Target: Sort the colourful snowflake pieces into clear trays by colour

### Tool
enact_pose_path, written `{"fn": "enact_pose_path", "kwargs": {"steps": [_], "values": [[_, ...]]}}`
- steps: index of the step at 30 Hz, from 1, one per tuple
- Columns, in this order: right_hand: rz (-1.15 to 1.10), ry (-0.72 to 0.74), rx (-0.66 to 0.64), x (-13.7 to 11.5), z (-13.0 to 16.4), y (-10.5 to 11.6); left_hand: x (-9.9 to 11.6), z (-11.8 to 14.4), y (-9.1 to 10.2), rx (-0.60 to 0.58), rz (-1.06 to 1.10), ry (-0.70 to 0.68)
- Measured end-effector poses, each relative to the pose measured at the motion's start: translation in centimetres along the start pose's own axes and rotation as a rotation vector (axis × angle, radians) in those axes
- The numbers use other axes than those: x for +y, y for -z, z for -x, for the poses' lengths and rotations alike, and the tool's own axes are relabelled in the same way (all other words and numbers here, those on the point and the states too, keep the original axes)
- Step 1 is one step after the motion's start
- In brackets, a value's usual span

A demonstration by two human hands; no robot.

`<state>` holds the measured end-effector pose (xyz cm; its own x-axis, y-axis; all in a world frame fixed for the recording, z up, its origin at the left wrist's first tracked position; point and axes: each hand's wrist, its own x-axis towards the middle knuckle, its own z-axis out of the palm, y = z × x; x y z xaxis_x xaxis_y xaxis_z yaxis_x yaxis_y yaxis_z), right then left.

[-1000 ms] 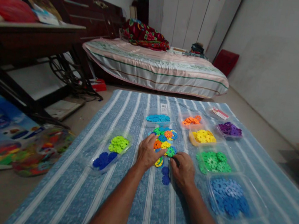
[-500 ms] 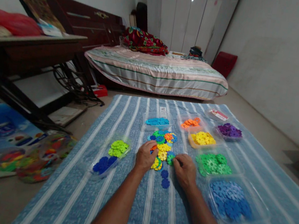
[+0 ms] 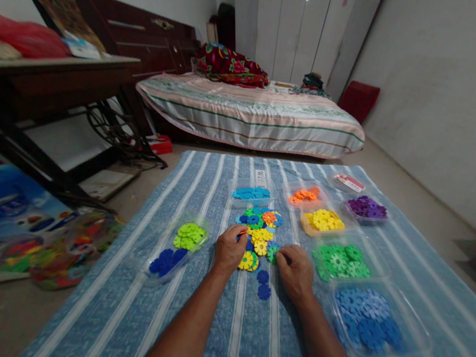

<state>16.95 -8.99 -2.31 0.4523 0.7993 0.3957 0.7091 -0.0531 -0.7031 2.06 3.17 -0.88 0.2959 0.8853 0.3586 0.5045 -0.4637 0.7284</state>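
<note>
Striped blue mat point(image 3: 198, 327) on floor, mixed pile of flower discs point(image 3: 260, 235) at centre, left hand point(image 3: 230, 250) pinching orange disc point(image 3: 242, 233), right hand point(image 3: 295, 272) fingers curled touching green disc point(image 3: 272, 253), sorted trays around.

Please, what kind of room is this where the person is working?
Most likely a bedroom in a home. A bed with striped covers stands at the far wall, tall white wardrobe doors behind it, and the work is laid out on a striped blue cloth.

Hands draw back from the pile

Your left hand point(image 3: 230, 249) slides off the mixed pile point(image 3: 259, 232) toward you, uncovering yellow discs, while your right hand point(image 3: 294, 270) edges nearer its green piece point(image 3: 272, 251).
</note>
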Motion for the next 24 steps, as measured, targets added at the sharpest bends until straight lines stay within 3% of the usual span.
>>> {"fn": "enact_pose_path", "kwargs": {"steps": [24], "values": [[-0.010,0.008,0.012,-0.02,-0.03,0.10,0.63,0.02,0.35,0.019,-0.056,0.148]]}}
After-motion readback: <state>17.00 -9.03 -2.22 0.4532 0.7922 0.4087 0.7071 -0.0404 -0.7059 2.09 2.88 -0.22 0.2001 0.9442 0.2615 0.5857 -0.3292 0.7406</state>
